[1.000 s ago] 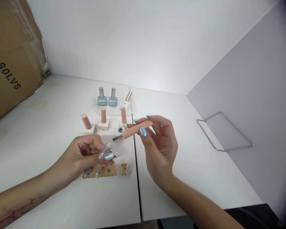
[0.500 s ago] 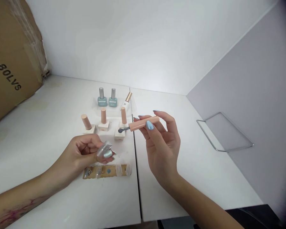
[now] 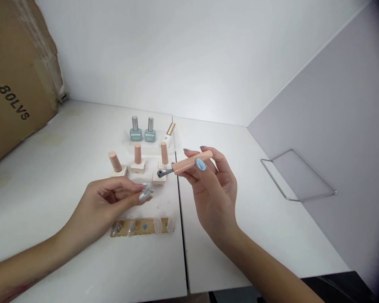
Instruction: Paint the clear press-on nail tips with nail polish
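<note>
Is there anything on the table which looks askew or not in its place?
Yes: in the clear tray, the white bottle with the gold cap leans sideways, while the two teal bottles beside it stand upright.

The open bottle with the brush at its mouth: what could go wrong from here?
With the brush in the right hand at its mouth, the open bottle might get nudged over, perhaps spilling onto the white table. The small clear piece pinched in the left hand could slip.
</note>
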A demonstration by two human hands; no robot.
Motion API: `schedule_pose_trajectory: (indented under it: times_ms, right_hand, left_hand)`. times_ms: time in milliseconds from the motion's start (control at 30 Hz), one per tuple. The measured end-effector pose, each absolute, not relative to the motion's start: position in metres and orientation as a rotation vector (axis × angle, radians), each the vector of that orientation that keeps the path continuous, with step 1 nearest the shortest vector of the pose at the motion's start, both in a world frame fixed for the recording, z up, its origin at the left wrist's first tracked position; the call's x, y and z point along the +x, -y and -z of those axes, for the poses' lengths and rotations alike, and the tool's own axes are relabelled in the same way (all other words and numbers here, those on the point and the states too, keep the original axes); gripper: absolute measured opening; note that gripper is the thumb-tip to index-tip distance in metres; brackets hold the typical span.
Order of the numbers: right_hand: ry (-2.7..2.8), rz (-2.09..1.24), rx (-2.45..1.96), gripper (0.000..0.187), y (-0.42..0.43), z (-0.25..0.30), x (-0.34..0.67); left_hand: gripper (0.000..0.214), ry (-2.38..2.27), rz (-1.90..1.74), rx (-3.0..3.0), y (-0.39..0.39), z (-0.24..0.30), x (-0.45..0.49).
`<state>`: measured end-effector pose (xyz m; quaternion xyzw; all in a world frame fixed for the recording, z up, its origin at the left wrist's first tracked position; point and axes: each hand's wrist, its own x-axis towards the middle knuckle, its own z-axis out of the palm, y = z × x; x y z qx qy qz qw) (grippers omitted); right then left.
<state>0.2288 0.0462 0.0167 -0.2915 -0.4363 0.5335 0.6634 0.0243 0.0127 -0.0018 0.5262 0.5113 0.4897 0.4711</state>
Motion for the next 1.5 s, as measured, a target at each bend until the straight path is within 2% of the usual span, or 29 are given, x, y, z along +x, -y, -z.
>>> schedule_pose_trajectory:
  times_ms: [233, 800, 1367, 1500]
  right_hand:
    - [0.981, -1.265, -0.637, 0.017, -0.044, -0.015, 0.230]
    - [1.414, -1.140, -0.399, 0.036, -0.040, -0.018, 0.225]
    - [1.286, -0.915, -0.672, 0.030, -0.042, -0.018, 0.225]
    - [1.355, -0.895, -0.574, 0.032, -0.040, -0.018, 0.226]
  left_hand:
    - [0.006, -1.455, -1.327, 1.390, -0.010, 0.000, 0.023]
    - [0.007, -1.449, -1.201, 1.403, -0.008, -0.008, 0.028]
    - [0.004, -1.447, -1.224, 1.415, -0.006, -0.004, 0.027]
    - [0.002, -1.442, -1.216, 1.419, -0.006, -0.004, 0.026]
